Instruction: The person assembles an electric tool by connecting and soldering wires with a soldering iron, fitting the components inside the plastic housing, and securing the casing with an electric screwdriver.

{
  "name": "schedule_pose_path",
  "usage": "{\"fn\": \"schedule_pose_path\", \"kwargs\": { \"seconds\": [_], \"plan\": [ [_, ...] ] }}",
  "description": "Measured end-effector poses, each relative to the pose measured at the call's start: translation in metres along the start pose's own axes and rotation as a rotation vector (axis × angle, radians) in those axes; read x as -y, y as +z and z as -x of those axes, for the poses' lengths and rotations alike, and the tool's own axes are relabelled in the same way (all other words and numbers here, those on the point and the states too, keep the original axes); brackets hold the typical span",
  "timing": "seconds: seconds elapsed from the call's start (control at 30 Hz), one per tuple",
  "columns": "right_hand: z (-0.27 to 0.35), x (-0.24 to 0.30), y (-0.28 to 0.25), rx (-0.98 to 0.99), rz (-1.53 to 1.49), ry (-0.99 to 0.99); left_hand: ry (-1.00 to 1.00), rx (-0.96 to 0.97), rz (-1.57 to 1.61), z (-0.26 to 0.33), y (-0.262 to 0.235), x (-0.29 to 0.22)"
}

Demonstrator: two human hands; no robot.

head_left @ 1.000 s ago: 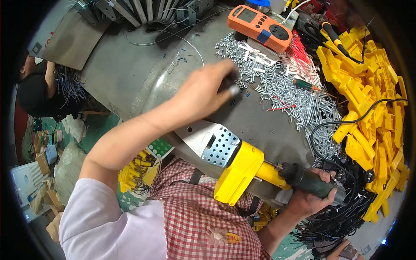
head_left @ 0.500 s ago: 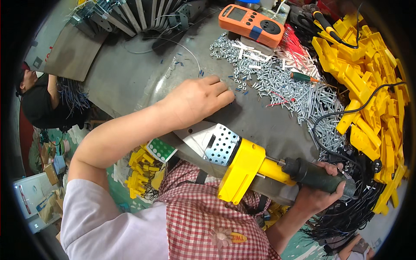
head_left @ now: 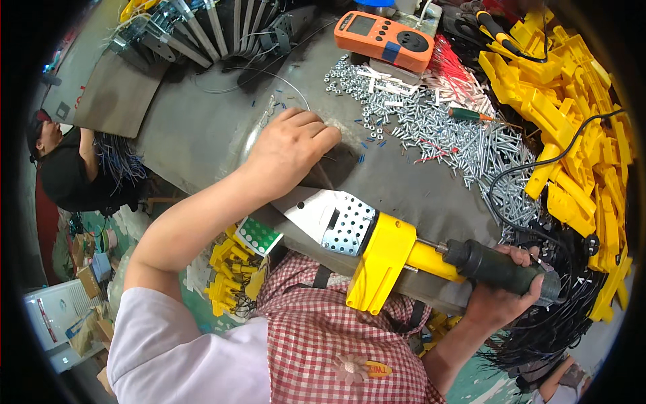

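Observation:
My right hand (head_left: 501, 299) is wrapped round a dark green power screwdriver (head_left: 488, 264). The driver's metal shaft reaches toward a yellow plastic housing (head_left: 378, 266) at the near edge of the table. A silvery metal plate with punched holes (head_left: 346, 225) joins the housing's left side, tapering to a plain flat end. Over the table, beyond that end, is my left hand (head_left: 291, 145) with its fingers curled in and their tips hidden. Small blue pieces (head_left: 361, 159) lie just right of it.
A heap of screws (head_left: 464, 145) and loose nuts (head_left: 343, 74) spreads over the table's right half. Behind it sits an orange meter (head_left: 383, 42). Yellow housings (head_left: 572, 128) and black cables (head_left: 538, 323) crowd the right edge. Another person (head_left: 70, 161) is at far left.
My left hand has moved left, away from the blue pieces, its fingers still curled. The right hand keeps the screwdriver at the yellow housing; the whole view has shifted slightly.

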State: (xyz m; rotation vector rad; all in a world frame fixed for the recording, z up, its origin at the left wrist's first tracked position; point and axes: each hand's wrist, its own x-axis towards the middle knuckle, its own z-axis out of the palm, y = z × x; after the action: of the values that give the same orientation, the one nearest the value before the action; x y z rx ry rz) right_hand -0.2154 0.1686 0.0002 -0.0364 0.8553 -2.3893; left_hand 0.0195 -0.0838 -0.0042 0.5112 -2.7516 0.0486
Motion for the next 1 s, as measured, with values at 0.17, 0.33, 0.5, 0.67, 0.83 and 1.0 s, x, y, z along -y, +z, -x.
{"fn": "schedule_pose_path", "kwargs": {
  "seconds": [0.17,0.33,0.5,0.67,0.83,1.0],
  "plan": [
    [-0.002,0.0,-0.001,0.021,0.002,0.013,-0.01,0.111,0.063,-0.01,-0.002,0.009],
    [-0.003,-0.001,-0.003,0.028,-0.007,0.018,-0.395,0.196,0.658,0.008,-0.019,-0.037],
    [-0.003,-0.002,-0.002,0.042,0.031,0.023,-0.522,0.066,0.987,0.028,-0.01,-0.059],
    [-0.001,-0.004,0.001,0.002,0.013,0.019,-0.383,0.022,0.929,0.032,-0.012,-0.066],
    [0.0,-0.003,0.002,-0.011,0.048,0.0,-0.468,0.013,1.002,0.034,-0.011,-0.071],
    [-0.001,-0.003,0.003,-0.003,0.012,0.01,-0.464,-0.051,0.95,0.035,-0.006,-0.073]
  ]
}}
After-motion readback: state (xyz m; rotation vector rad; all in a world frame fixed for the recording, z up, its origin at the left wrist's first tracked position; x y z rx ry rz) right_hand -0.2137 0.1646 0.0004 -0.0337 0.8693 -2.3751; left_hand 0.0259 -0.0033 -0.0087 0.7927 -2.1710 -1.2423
